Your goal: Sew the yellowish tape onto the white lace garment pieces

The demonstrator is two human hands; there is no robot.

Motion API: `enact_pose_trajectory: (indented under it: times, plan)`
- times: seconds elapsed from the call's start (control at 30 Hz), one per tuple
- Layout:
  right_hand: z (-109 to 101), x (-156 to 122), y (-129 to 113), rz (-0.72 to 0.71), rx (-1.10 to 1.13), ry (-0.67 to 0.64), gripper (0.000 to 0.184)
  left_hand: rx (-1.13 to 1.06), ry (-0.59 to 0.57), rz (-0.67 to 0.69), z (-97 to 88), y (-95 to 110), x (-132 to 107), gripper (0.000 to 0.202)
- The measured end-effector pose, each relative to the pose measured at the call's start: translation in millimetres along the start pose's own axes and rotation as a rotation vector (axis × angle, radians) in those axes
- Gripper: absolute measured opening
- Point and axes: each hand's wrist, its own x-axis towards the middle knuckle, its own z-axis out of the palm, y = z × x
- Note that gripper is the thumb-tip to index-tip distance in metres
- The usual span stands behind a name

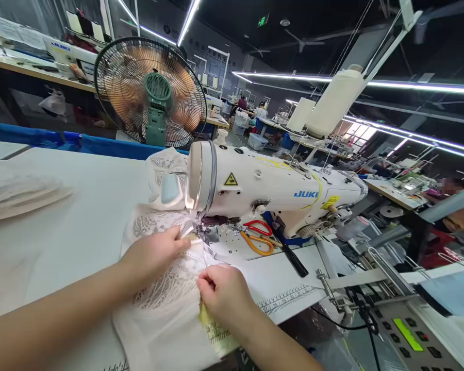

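Cloth point(174, 283), partly lace, lies on the worktop point(88, 185) at the sewing machine point(251, 178), probably light, soft, easily snagged (plain edges suit gripping best); left hand point(158, 251) touches it, grip unclear, while right hand point(226, 289) pinches it.

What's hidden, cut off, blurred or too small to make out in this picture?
All in the head view:
Thin white fabric with openwork lace: partly covered by the bare left hand and bare right hand; its near end is cut off by the bottom edge.
Large round fan with green hub: blades blurred.
Stack of pale cream cloth: cut off by the left edge.
Grey control panel with green display: markings too small; bottom edge cuts it off.
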Motion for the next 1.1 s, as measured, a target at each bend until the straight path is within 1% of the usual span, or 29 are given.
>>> enact_pose_trajectory:
  times: [0.13,0.2,0.3,0.37,0.47,0.57,0.67,0.73,0.83,1.0,1.1]
  plan:
    - [3,6,1,-0.040,-0.104,-0.041,0.019,0.114,-0.022,0.011,0.2,8,-4,0.042]
    - [3,8,1,-0.062,-0.135,-0.051,0.018,0.161,-0.028,0.018,0.3,10,-6,0.047]
    - [3,10,2,-0.099,-0.151,-0.055,0.015,0.244,-0.049,0.036,4.8,10,-7,0.046]
    - [3,10,3,-0.117,-0.178,-0.065,0.014,0.267,-0.096,0.029,9.7,6,-5,0.049]
    - [2,12,4,-0.133,-0.214,-0.085,0.013,0.248,-0.177,0.002,14.8,3,0,0.058]
    - [2,16,5,-0.143,-0.209,-0.082,0.018,0.262,-0.222,-0.014,12.3,5,6,0.065]
    - [1,19,7,-0.139,-0.230,-0.091,0.020,0.274,-0.246,-0.033,5.5,11,10,0.062]
    - [0,19,7,-0.138,-0.249,-0.119,0.023,0.265,-0.248,-0.030,2.8,12,12,0.060]
    - [0,16,6,-0.141,-0.239,-0.165,0.029,0.246,-0.259,-0.012,5.4,8,10,0.065]
    - [-8,18,-3,-0.081,-0.189,-0.214,0.058,0.171,-0.153,-0.007,16.9,-4,3,0.060]
    - [-17,22,-10,-0.045,-0.231,-0.292,0.062,0.170,-0.130,-0.002,16.3,-1,2,0.063]
